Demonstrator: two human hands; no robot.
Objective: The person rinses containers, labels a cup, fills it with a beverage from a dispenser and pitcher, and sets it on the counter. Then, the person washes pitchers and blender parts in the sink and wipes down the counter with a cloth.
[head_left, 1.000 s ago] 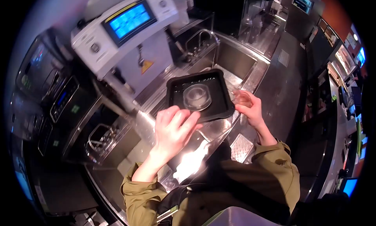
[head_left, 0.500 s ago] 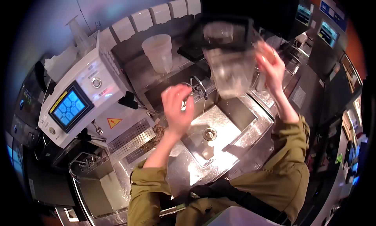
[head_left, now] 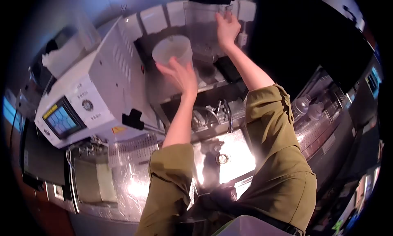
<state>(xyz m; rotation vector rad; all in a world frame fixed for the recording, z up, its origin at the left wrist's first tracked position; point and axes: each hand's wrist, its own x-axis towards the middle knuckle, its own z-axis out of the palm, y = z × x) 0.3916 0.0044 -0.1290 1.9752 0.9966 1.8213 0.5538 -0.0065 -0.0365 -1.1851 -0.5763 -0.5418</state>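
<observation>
A clear rectangular container (head_left: 200, 29) with a black rim or lid stands upright at the back, beneath the wall dispensers. My right hand (head_left: 228, 31) is closed on its right side, close under the black top. Left of it is a translucent white plastic bucket (head_left: 172, 47) with an open top. My left hand (head_left: 178, 76) is at the bucket's front wall with fingers apart; whether it presses on the bucket I cannot tell. Below both arms lies a steel sink (head_left: 233, 170) with a round drain and a curved faucet (head_left: 228, 115).
A white machine (head_left: 106, 80) with a lit touch screen stands at the left, a perforated drip tray (head_left: 133, 150) in front. Another sink (head_left: 88, 180) lies at lower left. Clear bottles (head_left: 302, 105) stand at right, near a large dark panel (head_left: 303, 35).
My right hand has carried the clear container from above the sink back and left to the wall. My left hand has moved forward from beside the faucet to the bucket.
</observation>
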